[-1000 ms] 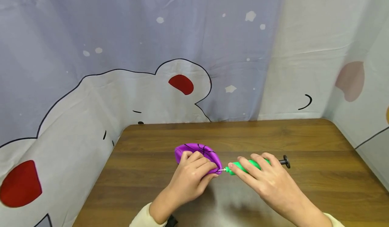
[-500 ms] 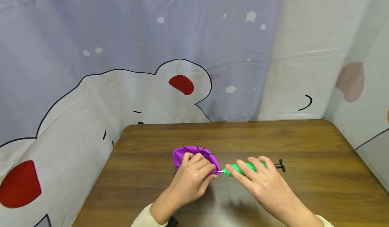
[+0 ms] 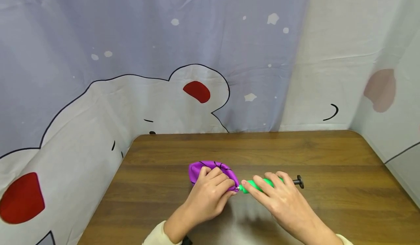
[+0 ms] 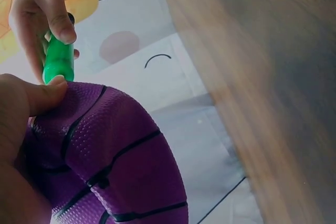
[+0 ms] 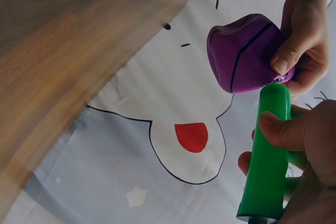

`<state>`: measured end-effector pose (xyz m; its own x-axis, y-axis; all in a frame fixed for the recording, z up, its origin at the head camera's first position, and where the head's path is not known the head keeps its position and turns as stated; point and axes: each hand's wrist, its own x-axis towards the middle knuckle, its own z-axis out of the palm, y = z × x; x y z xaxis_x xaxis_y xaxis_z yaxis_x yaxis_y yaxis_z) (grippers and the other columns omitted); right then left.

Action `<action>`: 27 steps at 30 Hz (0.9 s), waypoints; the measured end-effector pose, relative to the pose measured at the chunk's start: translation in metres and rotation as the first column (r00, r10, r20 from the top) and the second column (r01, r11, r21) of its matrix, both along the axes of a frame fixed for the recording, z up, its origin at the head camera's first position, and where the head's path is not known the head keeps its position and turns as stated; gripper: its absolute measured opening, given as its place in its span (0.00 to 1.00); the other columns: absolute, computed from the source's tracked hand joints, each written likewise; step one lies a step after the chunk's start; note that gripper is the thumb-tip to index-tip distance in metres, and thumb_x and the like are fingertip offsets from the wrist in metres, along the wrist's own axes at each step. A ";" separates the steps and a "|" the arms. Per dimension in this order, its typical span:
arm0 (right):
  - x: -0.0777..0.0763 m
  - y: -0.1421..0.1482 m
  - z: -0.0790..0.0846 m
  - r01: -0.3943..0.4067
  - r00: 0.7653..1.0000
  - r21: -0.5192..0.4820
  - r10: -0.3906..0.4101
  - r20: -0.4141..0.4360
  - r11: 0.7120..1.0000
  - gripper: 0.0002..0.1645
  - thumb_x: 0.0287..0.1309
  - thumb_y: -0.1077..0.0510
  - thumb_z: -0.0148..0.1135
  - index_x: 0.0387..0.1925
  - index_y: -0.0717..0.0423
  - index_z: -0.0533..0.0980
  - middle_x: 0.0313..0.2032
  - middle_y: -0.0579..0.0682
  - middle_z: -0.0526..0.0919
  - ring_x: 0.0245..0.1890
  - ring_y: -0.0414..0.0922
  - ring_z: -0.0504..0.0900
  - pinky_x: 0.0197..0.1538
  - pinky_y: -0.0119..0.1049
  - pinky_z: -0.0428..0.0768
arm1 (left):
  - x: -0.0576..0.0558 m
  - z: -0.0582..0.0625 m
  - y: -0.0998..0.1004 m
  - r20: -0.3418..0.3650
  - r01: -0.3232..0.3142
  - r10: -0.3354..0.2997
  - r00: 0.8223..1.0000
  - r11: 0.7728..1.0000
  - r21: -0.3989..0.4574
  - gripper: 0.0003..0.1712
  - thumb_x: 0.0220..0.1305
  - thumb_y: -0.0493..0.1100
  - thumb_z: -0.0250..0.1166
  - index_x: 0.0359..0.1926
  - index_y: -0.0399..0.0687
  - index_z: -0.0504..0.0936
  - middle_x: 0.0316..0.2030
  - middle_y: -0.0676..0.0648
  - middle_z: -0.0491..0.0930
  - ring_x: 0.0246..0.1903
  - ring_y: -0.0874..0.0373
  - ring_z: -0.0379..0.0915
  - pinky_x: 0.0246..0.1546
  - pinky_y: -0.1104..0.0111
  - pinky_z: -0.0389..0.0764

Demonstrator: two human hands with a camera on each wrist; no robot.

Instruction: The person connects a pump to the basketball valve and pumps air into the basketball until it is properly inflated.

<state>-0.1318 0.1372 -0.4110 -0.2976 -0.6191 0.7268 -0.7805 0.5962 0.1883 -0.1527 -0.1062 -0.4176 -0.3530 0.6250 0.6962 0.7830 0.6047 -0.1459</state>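
Note:
A deflated purple ball with black lines, caved in on itself, is gripped by my left hand. My left thumb pinches its edge near the spot where the pump meets it. My right hand wraps round the green barrel of a small hand pump. The pump's nozzle end sits right against the ball, and only a sliver of the pale needle shows in the head view. At the other end, a short length of black rod with the black handle sticks out. In the left wrist view the ball's pebbled surface is folded.
Both hands are above a brown wooden table. Behind it and along the sides hangs a curtain with cartoon bear shapes. Something small and black shows at the left sleeve.
The pump has moved left toward the ball, and the needle that showed between them is now nearly all hidden. Both hands keep their hold.

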 end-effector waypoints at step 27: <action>-0.027 -0.005 -0.063 0.065 0.963 0.016 -0.067 0.263 0.998 0.29 0.44 0.59 0.78 0.52 0.53 0.81 0.43 0.45 0.86 0.40 0.43 0.83 0.42 0.40 0.83 | -0.012 -0.035 -0.014 0.205 -0.140 0.198 0.959 0.954 -0.264 0.10 0.57 0.53 0.74 0.36 0.57 0.87 0.36 0.60 0.86 0.39 0.61 0.74 0.38 0.69 0.72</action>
<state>-0.1584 0.1321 -0.4744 -0.5179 -0.5963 0.6134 -0.7620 0.6474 -0.0141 -0.1643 -0.1200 -0.4526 -0.5986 0.6829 0.4187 0.7019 0.6990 -0.1367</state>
